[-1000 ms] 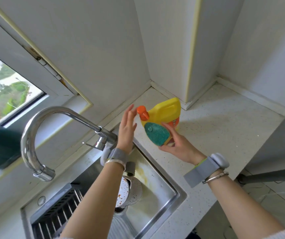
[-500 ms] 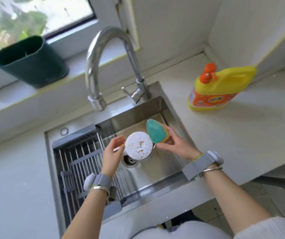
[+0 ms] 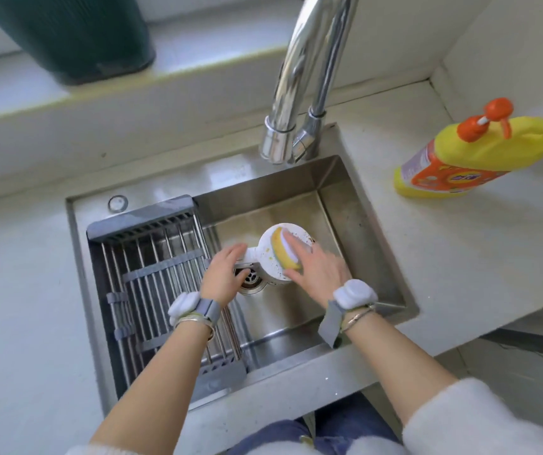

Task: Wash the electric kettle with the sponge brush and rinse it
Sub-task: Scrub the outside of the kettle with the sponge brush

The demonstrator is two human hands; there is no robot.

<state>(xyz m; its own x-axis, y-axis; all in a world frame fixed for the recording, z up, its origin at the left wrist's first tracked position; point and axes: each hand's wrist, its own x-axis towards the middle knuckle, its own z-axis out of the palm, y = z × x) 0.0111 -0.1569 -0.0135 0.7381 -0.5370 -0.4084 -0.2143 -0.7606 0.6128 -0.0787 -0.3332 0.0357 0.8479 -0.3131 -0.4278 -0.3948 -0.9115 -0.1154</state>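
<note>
A white electric kettle [image 3: 268, 256] with brown stains stands in the steel sink [image 3: 355, 224], beside the drain. My left hand [image 3: 222, 274] grips the kettle's handle on its left side. My right hand [image 3: 316, 266] holds the yellow sponge brush [image 3: 283, 252] and presses it on the kettle's top. The sponge's green side faces down, out of sight.
The chrome faucet [image 3: 299, 93] arches over the sink's back edge. A grey drying rack [image 3: 161, 277] fills the sink's left half. A yellow detergent bottle [image 3: 473, 156] with an orange pump stands on the counter at the right. A dark green bin [image 3: 76, 34] sits on the windowsill.
My right hand brought the sponge from the detergent bottle down onto the kettle's top. My left hand dropped from the bottle's pump to the kettle's handle. The view tilted down over the sink.
</note>
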